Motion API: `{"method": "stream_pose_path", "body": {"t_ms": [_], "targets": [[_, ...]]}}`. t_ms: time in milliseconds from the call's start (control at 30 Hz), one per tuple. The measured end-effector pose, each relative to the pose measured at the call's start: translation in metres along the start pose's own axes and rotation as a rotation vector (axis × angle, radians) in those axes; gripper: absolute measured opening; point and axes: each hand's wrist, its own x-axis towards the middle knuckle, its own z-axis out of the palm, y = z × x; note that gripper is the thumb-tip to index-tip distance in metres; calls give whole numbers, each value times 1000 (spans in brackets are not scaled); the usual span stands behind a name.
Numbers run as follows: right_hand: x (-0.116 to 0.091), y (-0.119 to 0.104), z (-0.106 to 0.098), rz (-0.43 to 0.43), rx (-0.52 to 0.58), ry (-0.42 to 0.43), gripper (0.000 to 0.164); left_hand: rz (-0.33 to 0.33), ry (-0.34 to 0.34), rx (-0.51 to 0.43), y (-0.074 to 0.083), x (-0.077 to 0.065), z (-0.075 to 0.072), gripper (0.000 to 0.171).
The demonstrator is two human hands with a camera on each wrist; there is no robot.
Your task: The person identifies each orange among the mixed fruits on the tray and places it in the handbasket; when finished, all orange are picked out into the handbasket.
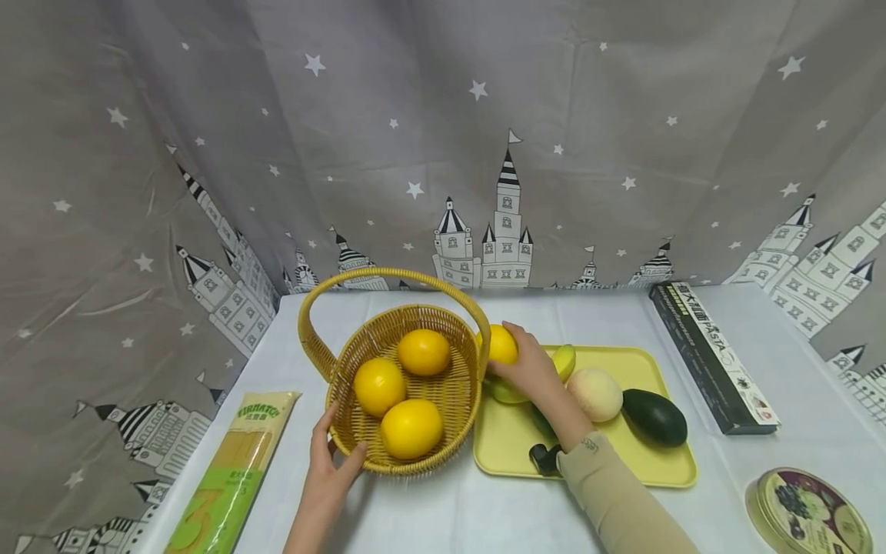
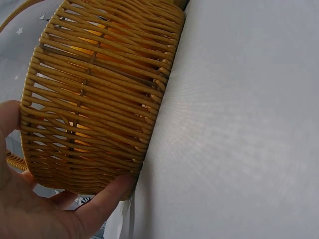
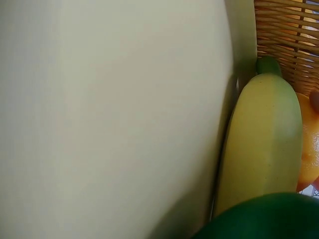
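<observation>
My left hand (image 1: 334, 469) grips the near-left rim of a woven basket (image 1: 477, 419) with a tall handle. In the left wrist view its fingers press against the basket's wicker wall (image 2: 94, 104). Three yellow-orange oranges, one of them an orange (image 1: 411, 428) near the front, lie inside. My right hand (image 1: 529, 368) holds another orange (image 1: 503, 346) by the basket's right side, above the tray's far-left corner. In the right wrist view that orange (image 3: 309, 144) sits behind a banana (image 3: 264, 134), with fingertips at its edge.
A yellow tray (image 1: 498, 454) holds bananas (image 1: 564, 360), a peach (image 1: 595, 394) and a dark green avocado-like fruit (image 1: 654, 417). A pasta packet (image 1: 235, 469) lies left, a black pasta box (image 1: 716, 358) right, and a round tin (image 1: 810, 512) front right. Curtain hangs behind.
</observation>
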Motion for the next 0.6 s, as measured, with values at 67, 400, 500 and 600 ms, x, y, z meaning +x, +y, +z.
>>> {"method": "stream_pose_path", "body": {"t_ms": [67,400,500,600], "targets": [[0,-1,0,0,4,3,81,-4,0,0,0,0,-1,81],[-3,-1,-3,15,166,81,75,18,-1,9,-2,0,-1,81],[-4,-2,-5,10,239,124,73,20,5,-1,-2,1,0,80],[-6,-2,-6,-6,289,170,71,20,9,-4,-2,0,0,80]]}}
